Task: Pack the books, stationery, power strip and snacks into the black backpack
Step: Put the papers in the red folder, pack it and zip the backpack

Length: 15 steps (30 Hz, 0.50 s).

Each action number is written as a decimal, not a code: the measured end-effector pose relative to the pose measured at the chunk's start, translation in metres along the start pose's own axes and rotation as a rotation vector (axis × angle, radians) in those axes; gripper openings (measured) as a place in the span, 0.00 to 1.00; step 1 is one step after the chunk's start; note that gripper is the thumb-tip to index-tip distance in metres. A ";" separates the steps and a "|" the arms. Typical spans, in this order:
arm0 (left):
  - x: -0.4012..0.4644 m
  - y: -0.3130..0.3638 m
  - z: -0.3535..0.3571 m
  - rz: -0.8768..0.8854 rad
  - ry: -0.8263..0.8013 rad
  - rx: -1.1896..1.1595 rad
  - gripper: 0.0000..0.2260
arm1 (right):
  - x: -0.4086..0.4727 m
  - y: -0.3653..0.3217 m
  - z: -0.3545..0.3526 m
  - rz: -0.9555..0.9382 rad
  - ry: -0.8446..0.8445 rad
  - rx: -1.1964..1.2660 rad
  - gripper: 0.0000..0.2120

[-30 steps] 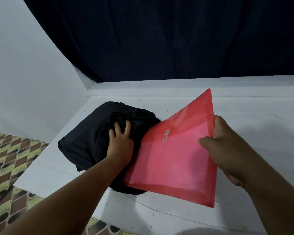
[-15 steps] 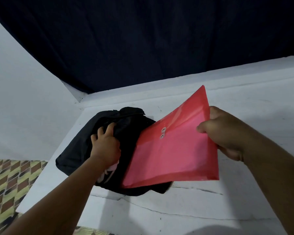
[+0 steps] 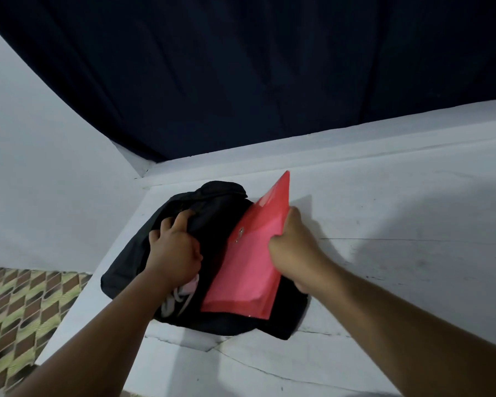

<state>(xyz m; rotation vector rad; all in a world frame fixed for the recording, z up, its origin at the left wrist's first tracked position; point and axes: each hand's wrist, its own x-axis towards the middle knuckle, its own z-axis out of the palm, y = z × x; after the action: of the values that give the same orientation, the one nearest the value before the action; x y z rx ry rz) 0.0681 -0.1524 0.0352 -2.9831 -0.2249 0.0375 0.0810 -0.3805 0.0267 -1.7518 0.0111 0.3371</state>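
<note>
sliding the red envelope folder (image 3: 246,265) toward the black backpack (image 3: 212,224) is the step we have in hand. the folder stands tilted on its long edge over the bag's right half, its string clasp facing left, its lower corner resting on the dark cloth. our right hand (image 3: 295,250) pinches its right edge, thumb on the near face, the other fingers hidden behind the sheet. our left hand (image 3: 173,247) has its fingers (image 3: 181,219) curled into the bag's fabric, gripping the lip of the opening and pulling it leftward. just under that wrist something pale and pinkish (image 3: 181,296) shows inside the mouth; we cannot tell what it is.

next, we judge, the folder's lower edge must find the gap to the right of our left fingers and go in flat. the slack cloth may fold under it, and the pale contents may block the corner.

beyond our hands lie the white counter (image 3: 384,282), a dark curtain (image 3: 269,81) behind, and patterned floor (image 3: 20,310) to the left.
</note>
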 end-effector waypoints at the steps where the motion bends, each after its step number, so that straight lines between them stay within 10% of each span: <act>1: 0.000 0.000 -0.001 -0.001 0.000 -0.003 0.03 | 0.001 0.005 0.011 0.007 -0.013 0.002 0.15; 15: 0.005 0.001 -0.004 0.028 -0.004 0.017 0.04 | 0.027 0.046 0.097 0.082 -0.016 0.107 0.24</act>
<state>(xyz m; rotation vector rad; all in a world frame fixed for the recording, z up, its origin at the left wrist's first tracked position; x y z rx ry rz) 0.0732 -0.1531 0.0393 -2.9692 -0.1818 0.0482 0.0765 -0.2924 -0.0397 -1.6452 0.0883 0.4037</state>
